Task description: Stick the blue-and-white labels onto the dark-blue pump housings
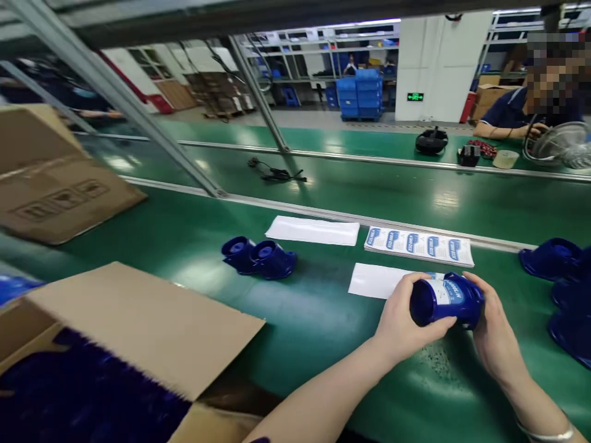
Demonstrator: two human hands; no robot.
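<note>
Between my two hands is a dark blue plastic housing (471,301), lying on its side above the green bench, its round hollow end facing left. A white and blue label (447,291) sits on its curved wall. My left hand (401,323) wraps round the hollow end, thumb below the label. Closed on the flanged end is my right hand (497,332), its fingers partly hidden behind the part. Just behind the housing lies a white label sheet (375,280), partly covered by my left hand. Further back is a stack of printed label sheets (419,245).
Two blue housings (272,259) stand left of centre, and several more (561,255) at the right edge. A blank white strip (312,230) lies by the metal rail. An open carton (138,320) of dark blue parts fills the lower left. Across the bench sits a person (503,117) beside a fan.
</note>
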